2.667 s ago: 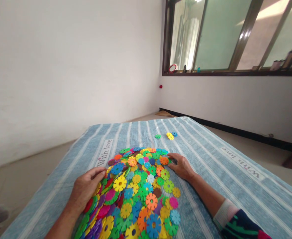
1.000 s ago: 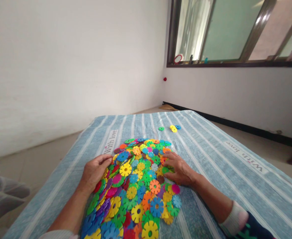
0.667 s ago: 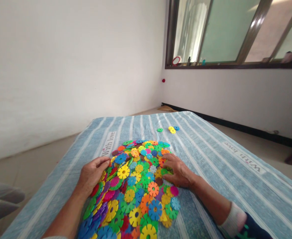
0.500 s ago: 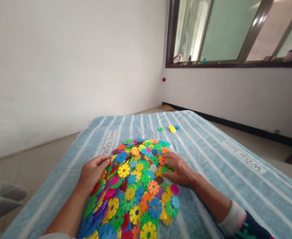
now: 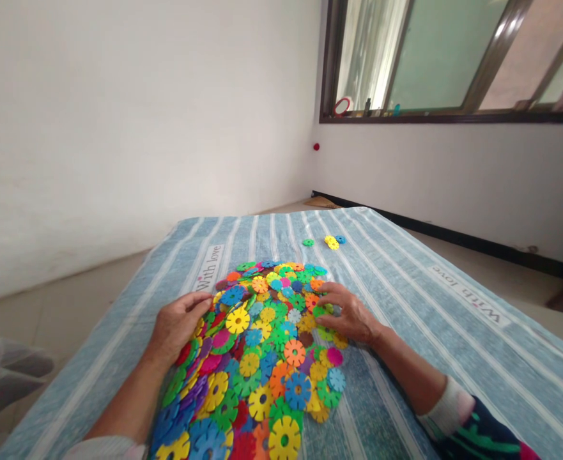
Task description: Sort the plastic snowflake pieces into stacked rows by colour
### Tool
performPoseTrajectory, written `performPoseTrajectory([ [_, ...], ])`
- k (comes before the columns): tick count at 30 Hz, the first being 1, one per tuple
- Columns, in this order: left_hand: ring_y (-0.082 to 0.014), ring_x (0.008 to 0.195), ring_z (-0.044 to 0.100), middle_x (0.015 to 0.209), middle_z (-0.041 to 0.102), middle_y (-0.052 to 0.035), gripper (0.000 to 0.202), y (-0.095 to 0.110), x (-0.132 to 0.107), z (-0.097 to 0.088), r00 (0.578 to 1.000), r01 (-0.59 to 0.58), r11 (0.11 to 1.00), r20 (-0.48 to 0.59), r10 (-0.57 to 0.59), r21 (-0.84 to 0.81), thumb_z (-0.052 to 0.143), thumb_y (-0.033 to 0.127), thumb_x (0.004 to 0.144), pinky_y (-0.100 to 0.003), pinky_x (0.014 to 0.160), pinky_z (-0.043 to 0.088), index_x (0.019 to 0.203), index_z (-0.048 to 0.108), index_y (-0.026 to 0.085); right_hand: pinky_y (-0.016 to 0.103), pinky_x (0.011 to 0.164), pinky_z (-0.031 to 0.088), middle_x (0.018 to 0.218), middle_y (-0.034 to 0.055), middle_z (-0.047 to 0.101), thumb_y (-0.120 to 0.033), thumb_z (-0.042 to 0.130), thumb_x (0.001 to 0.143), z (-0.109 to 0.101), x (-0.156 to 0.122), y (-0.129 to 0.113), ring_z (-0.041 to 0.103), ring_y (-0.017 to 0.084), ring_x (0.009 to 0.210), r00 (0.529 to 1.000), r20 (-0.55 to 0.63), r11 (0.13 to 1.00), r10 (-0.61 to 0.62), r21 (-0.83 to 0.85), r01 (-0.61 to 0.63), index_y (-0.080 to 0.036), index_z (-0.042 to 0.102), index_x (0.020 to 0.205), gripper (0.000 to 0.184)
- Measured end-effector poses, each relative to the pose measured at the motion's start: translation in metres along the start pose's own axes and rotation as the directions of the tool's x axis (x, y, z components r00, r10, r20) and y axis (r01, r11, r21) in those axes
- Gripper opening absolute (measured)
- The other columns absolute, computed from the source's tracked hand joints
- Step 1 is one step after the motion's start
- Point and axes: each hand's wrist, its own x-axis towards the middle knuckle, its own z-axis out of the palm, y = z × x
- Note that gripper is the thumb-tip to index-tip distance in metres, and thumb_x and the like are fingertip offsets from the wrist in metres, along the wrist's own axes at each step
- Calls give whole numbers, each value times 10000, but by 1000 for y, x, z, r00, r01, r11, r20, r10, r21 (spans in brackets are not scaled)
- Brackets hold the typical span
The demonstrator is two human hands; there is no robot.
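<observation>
A broad pile of notched, flower-shaped plastic discs point(image 5: 262, 332) in many colours lies on the striped cloth. Along its left edge rests my left hand point(image 5: 178, 322), fingers stretched forward and the thumb a little apart, the tips touching the discs near a large blue disc point(image 5: 232, 295). My right hand point(image 5: 351, 316) is at the pile's right edge with fingers and thumb apart, over orange and green discs. No disc shows in the grip of either hand. The right fingertips partly cover the discs beneath them.
Beyond the pile lie a loose green disc point(image 5: 308, 243) and a small group of yellow discs point(image 5: 331, 242) beside a blue disc point(image 5: 340, 239). Blue striped cloth point(image 5: 434, 345) covers the table. White walls point(image 5: 142, 115) and a window point(image 5: 434, 57) stand behind.
The view has tilted slightly, so the pile sits a little higher in it. My right hand's fingers have lifted and spread slightly; my left hand stays at the left edge.
</observation>
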Motion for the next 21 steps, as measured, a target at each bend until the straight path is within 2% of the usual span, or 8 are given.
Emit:
performPoseTrajectory([
  [3, -244, 788, 692, 814, 763, -15, 322, -1, 1, 1, 1000, -5, 1000, -2, 5, -15, 631, 449, 592, -308, 753, 539, 800, 728, 223, 418, 948, 462, 1124, 113, 635, -349, 728, 756, -5, 2, -1, 581, 253, 1095, 1000, -18, 1000, -10, -14, 10, -209, 672, 926, 226],
  [6, -236, 781, 692, 807, 762, -11, 325, 0, 0, 2, 1000, 22, 999, 6, -22, -35, 631, 443, 586, -295, 746, 541, 802, 727, 220, 317, 760, 492, 831, 52, 675, -331, 679, 791, -24, 5, -6, 627, 186, 807, 986, 65, 987, 154, -51, -150, -187, 677, 781, 144],
  [9, -230, 769, 692, 800, 761, -6, 324, 1, -1, 2, 999, 31, 998, 19, -31, -49, 636, 442, 587, -284, 724, 543, 806, 727, 222, 215, 531, 378, 558, -37, 561, -273, 661, 773, -45, 9, -17, 514, 103, 541, 874, 298, 924, 382, -132, -359, -172, 685, 684, 137],
  [11, -232, 765, 692, 793, 762, -6, 315, 1, -2, 1, 1000, 17, 999, 13, -17, -45, 640, 441, 586, -288, 723, 543, 797, 727, 223, 200, 493, 318, 516, -61, 521, -223, 680, 726, -53, 11, -25, 472, 85, 510, 785, 427, 893, 449, -191, -406, -170, 699, 677, 74],
  [13, -236, 776, 693, 795, 763, -8, 312, 1, -2, 1, 1000, 1, 999, 2, -1, -36, 644, 439, 585, -293, 742, 541, 793, 727, 221, 199, 502, 310, 536, -62, 547, -198, 711, 680, -55, 13, -32, 479, 84, 525, 731, 498, 885, 466, -249, -394, -174, 708, 677, 25],
  [15, -236, 790, 694, 808, 764, -10, 317, 1, -2, 1, 1000, -5, 999, 0, 5, -36, 642, 439, 591, -295, 760, 540, 800, 727, 218, 204, 517, 312, 586, -53, 596, -226, 755, 644, -52, 15, -37, 504, 93, 551, 713, 521, 882, 469, -314, -351, -184, 716, 697, 78],
  [18, -235, 799, 694, 819, 764, -13, 329, 1, -2, 1, 1000, 11, 999, 7, -11, -38, 635, 441, 599, -291, 760, 540, 817, 726, 212, 214, 530, 307, 683, -34, 656, -294, 800, 605, -45, 14, -39, 544, 116, 602, 727, 506, 872, 464, -405, -274, -213, 730, 757, 186],
  [21, -231, 801, 693, 814, 761, -13, 330, 1, -2, 1, 1000, 28, 999, 6, -28, -29, 632, 441, 600, -284, 758, 539, 820, 727, 213, 222, 534, 302, 734, -18, 682, -315, 797, 612, -41, 14, -37, 568, 135, 641, 730, 497, 858, 469, -452, -244, -226, 731, 770, 193],
])
